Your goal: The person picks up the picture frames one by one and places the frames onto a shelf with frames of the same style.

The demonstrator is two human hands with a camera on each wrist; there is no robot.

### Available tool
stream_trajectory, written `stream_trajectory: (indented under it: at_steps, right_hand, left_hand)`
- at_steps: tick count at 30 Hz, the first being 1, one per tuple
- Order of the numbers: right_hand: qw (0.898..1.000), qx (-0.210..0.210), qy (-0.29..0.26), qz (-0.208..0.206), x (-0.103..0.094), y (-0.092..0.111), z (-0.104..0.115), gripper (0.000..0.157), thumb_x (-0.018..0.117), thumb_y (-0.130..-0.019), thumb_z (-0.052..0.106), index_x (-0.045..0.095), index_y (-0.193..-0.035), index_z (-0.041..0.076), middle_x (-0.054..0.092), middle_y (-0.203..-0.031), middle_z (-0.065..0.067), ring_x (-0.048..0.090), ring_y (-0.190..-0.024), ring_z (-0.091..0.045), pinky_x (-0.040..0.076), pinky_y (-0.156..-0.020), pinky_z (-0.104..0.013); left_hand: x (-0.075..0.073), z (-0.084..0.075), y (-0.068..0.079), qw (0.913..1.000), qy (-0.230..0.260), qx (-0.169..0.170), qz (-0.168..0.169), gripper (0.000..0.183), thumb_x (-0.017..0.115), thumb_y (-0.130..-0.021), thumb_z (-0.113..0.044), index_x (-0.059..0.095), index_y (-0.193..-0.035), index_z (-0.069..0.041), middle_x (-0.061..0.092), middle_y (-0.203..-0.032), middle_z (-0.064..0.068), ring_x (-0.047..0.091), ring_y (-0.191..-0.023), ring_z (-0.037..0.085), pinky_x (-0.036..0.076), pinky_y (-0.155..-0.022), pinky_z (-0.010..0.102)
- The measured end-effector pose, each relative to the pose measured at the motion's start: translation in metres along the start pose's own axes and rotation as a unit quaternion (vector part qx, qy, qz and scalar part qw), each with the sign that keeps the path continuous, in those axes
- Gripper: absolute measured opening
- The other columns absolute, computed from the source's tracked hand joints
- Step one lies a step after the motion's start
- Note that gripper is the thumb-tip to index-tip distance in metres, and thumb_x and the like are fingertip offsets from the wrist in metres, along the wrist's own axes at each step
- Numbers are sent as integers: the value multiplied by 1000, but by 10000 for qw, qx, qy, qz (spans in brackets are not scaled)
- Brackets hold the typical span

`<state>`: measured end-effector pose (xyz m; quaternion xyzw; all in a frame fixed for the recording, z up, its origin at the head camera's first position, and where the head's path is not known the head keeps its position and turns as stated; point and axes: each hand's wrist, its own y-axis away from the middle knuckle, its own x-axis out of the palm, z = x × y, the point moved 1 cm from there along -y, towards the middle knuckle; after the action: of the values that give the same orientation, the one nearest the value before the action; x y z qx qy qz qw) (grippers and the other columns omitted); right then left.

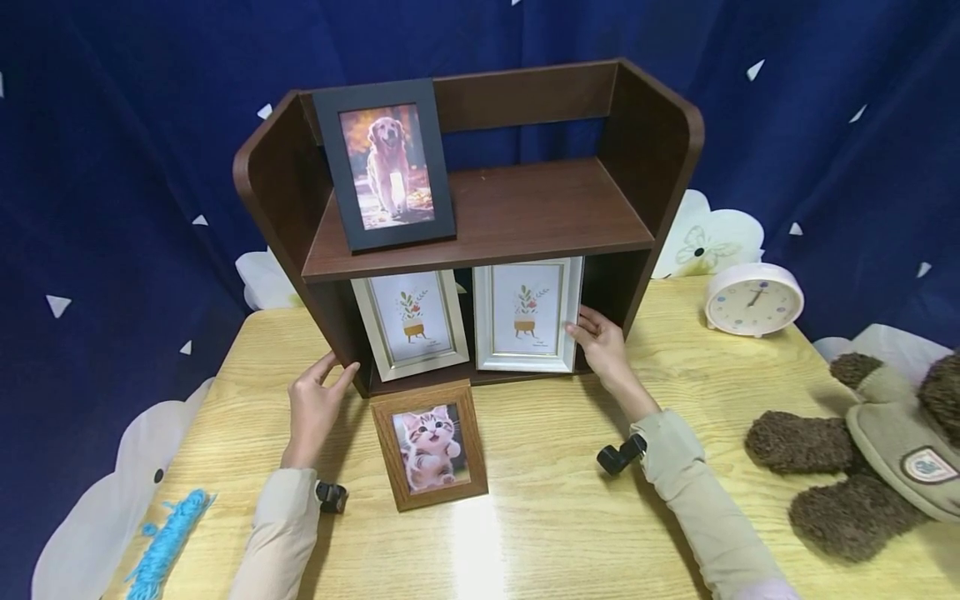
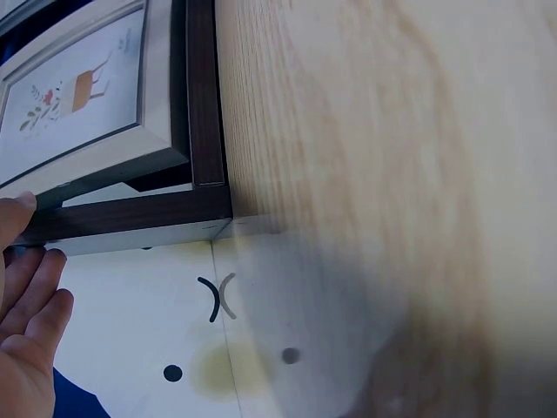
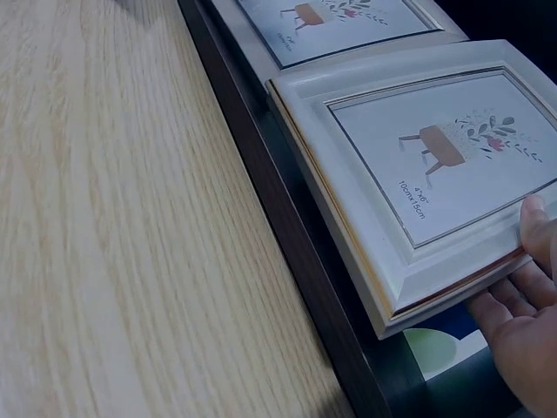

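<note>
My right hand (image 1: 603, 350) grips the right edge of a white picture frame (image 1: 482, 325), thumb on its front and fingers behind. This frame stands in the lower compartment of a dark brown shelf (image 1: 540, 208). Beside it, to the left, leans a cream picture frame (image 1: 457, 321) with the same plant print. My left hand (image 1: 318, 408) holds the front edge of the shelf's left side panel, low down, thumb inside and fingers outside. In the left wrist view the thumb and fingers (image 2: 43, 305) lie on either side of that panel.
A dark frame with a dog picture (image 1: 388, 167) leans on the upper shelf. A wooden frame with a kitten picture (image 1: 431, 450) is in front of the shelf. A round clock (image 1: 753, 300) and a brown teddy bear (image 1: 825, 450) are at right, blue yarn (image 1: 168, 542) at left.
</note>
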<state>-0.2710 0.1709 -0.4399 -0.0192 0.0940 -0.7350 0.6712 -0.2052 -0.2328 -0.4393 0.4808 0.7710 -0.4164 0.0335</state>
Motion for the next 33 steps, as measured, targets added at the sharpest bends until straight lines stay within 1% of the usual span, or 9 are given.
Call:
stream_trajectory:
  at_steps: [6, 10, 13, 15, 22, 29, 33]
  right_hand:
    - [10000, -3, 37, 4, 1, -2, 0, 45, 59, -91, 0, 45, -132, -14, 59, -114, -32, 58, -82, 7, 48, -78, -8]
    - [9996, 22, 265, 48, 1, -5, 1, 47, 60, -93, 6, 45, -133, -12, 58, -117, -32, 60, -90, 1, 47, -79, -7]
    - [9993, 65, 363, 107, 0, -7, 1, 47, 59, -93, 7, 44, -134, -11, 57, -119, -32, 61, -96, -4, 46, -80, -7]
    - [9992, 58, 379, 141, 0, -7, 1, 47, 59, -93, 6, 44, -134, -11, 57, -120, -31, 60, -96, -3, 47, -80, -7]
    - [9996, 37, 220, 155, 0, -8, -1, 44, 56, -93, 0, 43, -134, -13, 55, -120, -35, 55, -83, 10, 46, -79, -6]
    - [9996, 24, 180, 195, 0, -9, -3, 44, 56, -93, -1, 42, -133, -15, 54, -121, -37, 55, -83, 12, 46, -79, -6]
    - [9995, -7, 205, 228, -1, -9, -5, 44, 56, -93, -1, 42, -133, -15, 54, -120, -37, 55, -83, 11, 46, -80, -6]
  left_hand:
    - [-1, 0, 1, 10000, 11, -60, 9, 27, 77, -78, -5, 69, -102, 7, 69, -98, 25, 66, -95, 39, 53, -86, 46]
    - [-1, 0, 0, 10000, -15, -56, 22, 26, 76, -79, -5, 69, -101, 7, 69, -97, 25, 67, -94, 39, 53, -86, 46]
    - [-1, 0, 0, 10000, -12, -59, 39, 27, 76, -79, -4, 69, -101, 8, 69, -97, 25, 67, -94, 39, 53, -86, 46]
    - [-1, 0, 0, 10000, -13, -69, 50, 27, 76, -79, -5, 69, -102, 8, 69, -98, 25, 66, -94, 39, 53, -86, 45]
    - [0, 0, 0, 10000, -18, -69, 61, 28, 76, -79, -4, 69, -103, 8, 69, -99, 25, 66, -95, 39, 53, -86, 45]
    - [0, 0, 0, 9998, 55, -158, 103, 28, 76, -80, -5, 68, -105, 7, 69, -101, 24, 66, -97, 38, 52, -88, 45]
    - [0, -1, 0, 9998, 42, -134, 114, 28, 75, -80, -5, 68, -105, 7, 69, -101, 24, 66, -97, 38, 53, -88, 45]
